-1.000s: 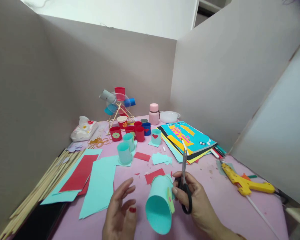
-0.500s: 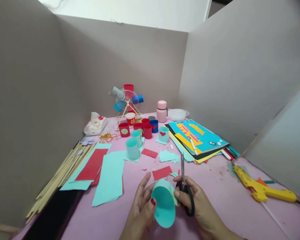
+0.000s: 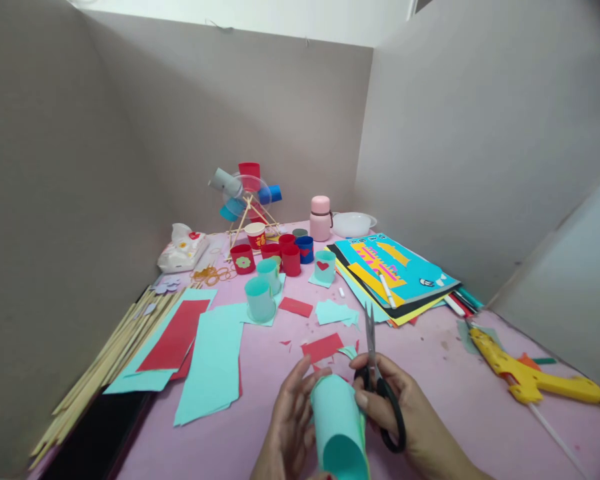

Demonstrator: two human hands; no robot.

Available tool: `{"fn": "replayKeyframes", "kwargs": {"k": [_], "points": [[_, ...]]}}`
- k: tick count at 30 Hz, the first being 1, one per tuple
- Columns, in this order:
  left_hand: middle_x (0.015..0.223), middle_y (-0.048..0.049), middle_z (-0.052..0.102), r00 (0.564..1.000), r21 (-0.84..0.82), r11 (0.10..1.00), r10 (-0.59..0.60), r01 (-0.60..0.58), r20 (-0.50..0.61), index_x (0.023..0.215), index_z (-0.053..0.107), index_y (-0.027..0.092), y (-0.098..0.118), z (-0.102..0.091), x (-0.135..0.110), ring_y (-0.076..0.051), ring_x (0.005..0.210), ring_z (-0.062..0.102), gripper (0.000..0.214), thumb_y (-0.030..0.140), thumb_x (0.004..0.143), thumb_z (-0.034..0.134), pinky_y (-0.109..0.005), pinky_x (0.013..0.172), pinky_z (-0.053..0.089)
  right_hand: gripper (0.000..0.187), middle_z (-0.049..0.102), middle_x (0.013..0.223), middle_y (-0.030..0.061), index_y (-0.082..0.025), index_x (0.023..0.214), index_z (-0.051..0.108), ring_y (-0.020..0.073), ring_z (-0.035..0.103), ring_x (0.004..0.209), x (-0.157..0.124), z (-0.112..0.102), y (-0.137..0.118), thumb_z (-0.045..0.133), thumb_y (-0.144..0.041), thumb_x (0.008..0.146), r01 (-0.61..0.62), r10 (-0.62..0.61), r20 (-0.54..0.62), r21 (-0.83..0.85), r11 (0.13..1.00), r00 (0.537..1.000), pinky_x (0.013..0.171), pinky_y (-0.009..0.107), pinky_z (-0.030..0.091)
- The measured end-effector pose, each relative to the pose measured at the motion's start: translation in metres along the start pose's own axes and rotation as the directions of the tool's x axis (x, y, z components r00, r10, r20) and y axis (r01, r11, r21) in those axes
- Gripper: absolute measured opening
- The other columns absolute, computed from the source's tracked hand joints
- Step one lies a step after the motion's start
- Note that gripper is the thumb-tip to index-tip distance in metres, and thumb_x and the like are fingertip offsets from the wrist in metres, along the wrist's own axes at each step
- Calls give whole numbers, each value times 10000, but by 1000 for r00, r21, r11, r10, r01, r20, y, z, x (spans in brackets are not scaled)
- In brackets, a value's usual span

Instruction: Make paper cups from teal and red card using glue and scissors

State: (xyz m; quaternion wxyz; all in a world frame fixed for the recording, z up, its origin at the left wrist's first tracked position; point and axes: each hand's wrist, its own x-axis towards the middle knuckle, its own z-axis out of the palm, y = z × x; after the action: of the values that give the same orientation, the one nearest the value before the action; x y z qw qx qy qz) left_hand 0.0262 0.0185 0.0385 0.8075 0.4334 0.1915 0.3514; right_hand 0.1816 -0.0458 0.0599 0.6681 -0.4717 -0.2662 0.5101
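Near the table's front edge, my left hand (image 3: 286,427) is closed around the side of a mint-green paper cylinder (image 3: 336,413). The cylinder's open end faces down toward me, and a yellow-green edge shows along its right side. Black-handled scissors (image 3: 371,347) are in my right hand (image 3: 415,417), blades pointing away and slightly apart. My right fingertips are close against the cylinder's right side; whether they pinch it I cannot tell. Beyond my hands lie a red paper strip (image 3: 323,347) and small scraps. Two mint paper cups (image 3: 260,300) stand on mint paper farther back.
Mint sheets (image 3: 210,367), a red sheet (image 3: 175,333) and wooden sticks (image 3: 105,360) lie left. On the right are a yellow glue gun (image 3: 525,373) and stacked coloured papers (image 3: 395,273). Red cups (image 3: 291,260), a model wheel (image 3: 250,200) and a pink bottle (image 3: 321,220) stand behind.
The cylinder has turned in my hands, showing more of its outer wall, with its open end lower. The scissor blades are a little farther apart. The camera view has shifted slightly.
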Motion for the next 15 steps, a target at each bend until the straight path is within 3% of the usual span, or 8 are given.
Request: {"fn": "replayKeyframes", "kwargs": {"k": [3,6,9,11,15], "points": [[1309,-110,565,998,-103,993,-62,61,-5,1259,491,334,-9,-11,7,-351,1219,502,917,621,443,798,-440,938,434,412,541,631,-58,-199,904,616,72,429,526,1,0,3,846,-376,612,11,-10,-69,10,1000,998,500,176,321],[1338,-108,541,997,-106,992,-74,73,-8,1339,407,344,-18,-16,10,-358,1246,476,1049,677,414,771,-468,995,389,416,556,622,-49,-195,879,618,76,440,508,1,0,5,850,-396,598,56,-57,-144,-13,998,988,489,182,329],[1294,-116,576,990,-47,990,-138,136,-43,1379,374,314,-20,-15,9,-345,1245,486,955,670,557,705,-482,1039,340,405,590,634,-32,-204,886,622,98,473,508,1,-2,6,845,-390,604,112,-119,-186,-48,993,975,486,201,360],[1248,-101,617,991,-44,990,-136,135,-17,1335,444,318,-18,-12,6,-344,1214,520,856,642,588,705,-495,1043,333,412,608,654,-24,-215,896,620,113,496,524,-1,-3,6,853,-371,595,123,-135,-194,-75,990,972,494,212,389],[1173,-82,682,991,-83,992,-92,100,97,1165,623,299,-17,-8,4,-361,1169,554,799,571,441,824,-500,1024,360,358,608,677,-15,-224,896,625,130,522,554,-3,-4,7,813,-403,650,124,-144,-198,-111,986,970,513,225,423]]}}
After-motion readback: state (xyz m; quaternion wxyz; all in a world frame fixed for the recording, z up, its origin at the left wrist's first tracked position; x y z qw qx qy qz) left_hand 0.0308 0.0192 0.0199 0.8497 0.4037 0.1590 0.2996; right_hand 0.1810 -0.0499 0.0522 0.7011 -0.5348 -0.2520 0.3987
